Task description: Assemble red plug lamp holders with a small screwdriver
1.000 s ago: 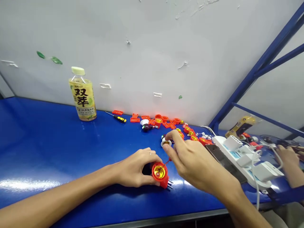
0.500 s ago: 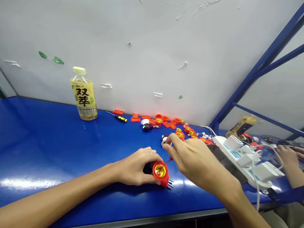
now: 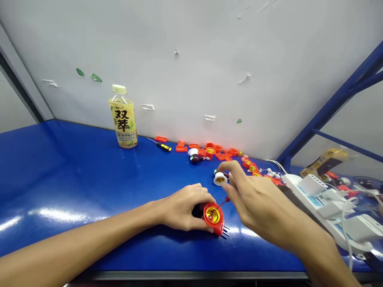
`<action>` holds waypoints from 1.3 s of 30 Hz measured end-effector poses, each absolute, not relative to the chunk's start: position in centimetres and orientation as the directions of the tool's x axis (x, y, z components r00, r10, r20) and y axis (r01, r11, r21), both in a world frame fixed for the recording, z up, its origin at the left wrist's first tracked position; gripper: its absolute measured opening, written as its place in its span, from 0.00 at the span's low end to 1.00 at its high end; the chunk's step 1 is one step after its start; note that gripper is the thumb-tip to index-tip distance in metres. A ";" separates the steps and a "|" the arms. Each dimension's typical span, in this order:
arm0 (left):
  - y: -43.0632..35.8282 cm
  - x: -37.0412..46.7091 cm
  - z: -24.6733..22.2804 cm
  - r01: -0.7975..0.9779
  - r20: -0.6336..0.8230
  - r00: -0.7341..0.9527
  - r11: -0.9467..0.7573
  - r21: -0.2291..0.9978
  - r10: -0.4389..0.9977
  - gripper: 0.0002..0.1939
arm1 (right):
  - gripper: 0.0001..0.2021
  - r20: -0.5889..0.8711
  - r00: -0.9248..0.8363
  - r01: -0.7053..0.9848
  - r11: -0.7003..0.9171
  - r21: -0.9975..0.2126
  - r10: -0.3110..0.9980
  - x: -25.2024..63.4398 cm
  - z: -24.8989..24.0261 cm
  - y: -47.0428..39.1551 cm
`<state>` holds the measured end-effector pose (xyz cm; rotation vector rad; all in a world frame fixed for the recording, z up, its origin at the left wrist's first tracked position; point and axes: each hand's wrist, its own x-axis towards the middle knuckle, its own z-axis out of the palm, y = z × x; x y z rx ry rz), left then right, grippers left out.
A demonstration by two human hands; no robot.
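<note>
The left hand (image 3: pixel 187 207) was clamped around the red socket (image 3: pixel 215 217), thumb on the near side, on the near part of the table (image 3: pixel 134 175), right of centre. Its mouth faced upward. The right hand (image 3: pixel 260 199), apart from the left, gripped a thin driver (image 3: pixel 227 199), whose shaft slanted down leftward into the socket's mouth. A white socket (image 3: pixel 220 178) lay near the right fingertips. At the far left stood a bottle (image 3: pixel 123 121), a screwdriver (image 3: pixel 164 146) right of it; red parts (image 3: pixel 181 146) lay along the far edge, a power strip (image 3: pixel 289 180) on the right.
</note>
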<state>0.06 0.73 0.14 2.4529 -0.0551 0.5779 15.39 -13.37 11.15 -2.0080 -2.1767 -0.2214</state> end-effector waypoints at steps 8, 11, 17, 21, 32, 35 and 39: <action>0.5 -0.2 0.0 -0.211 0.467 0.882 -0.828 0.519 0.068 0.26 | 0.15 0.366 -0.084 0.978 0.007 0.208 0.927 15.9 9.8 -13.6; 0.5 -0.2 0.0 -0.213 0.480 0.874 -0.836 0.506 0.068 0.24 | 0.11 0.393 -0.134 0.985 0.077 0.156 0.910 16.1 9.6 -13.7; 0.7 0.0 -0.1 -0.201 0.462 0.884 -0.843 0.499 0.063 0.27 | 0.14 0.318 -0.259 0.952 0.297 -0.076 0.912 16.3 10.1 -14.0; 0.8 0.0 -0.3 -0.192 0.462 0.884 -0.846 0.498 0.072 0.28 | 0.11 0.435 -0.193 0.979 0.144 0.142 0.880 16.1 9.5 -13.5; 0.6 -0.2 -0.2 -0.217 0.498 0.865 -0.854 0.472 0.056 0.27 | 0.11 0.426 -0.236 0.948 0.303 -0.098 0.874 15.8 8.8 -15.1; 0.6 -0.1 -0.2 -0.240 0.529 0.849 -0.881 0.407 0.013 0.24 | 0.13 0.486 -0.228 0.969 0.246 0.027 0.844 16.2 8.3 -14.7; 0.5 -0.2 -0.2 -0.270 0.563 0.826 -0.896 0.352 -0.028 0.19 | 0.08 0.531 -0.293 0.951 0.299 0.077 0.795 16.7 7.9 -14.8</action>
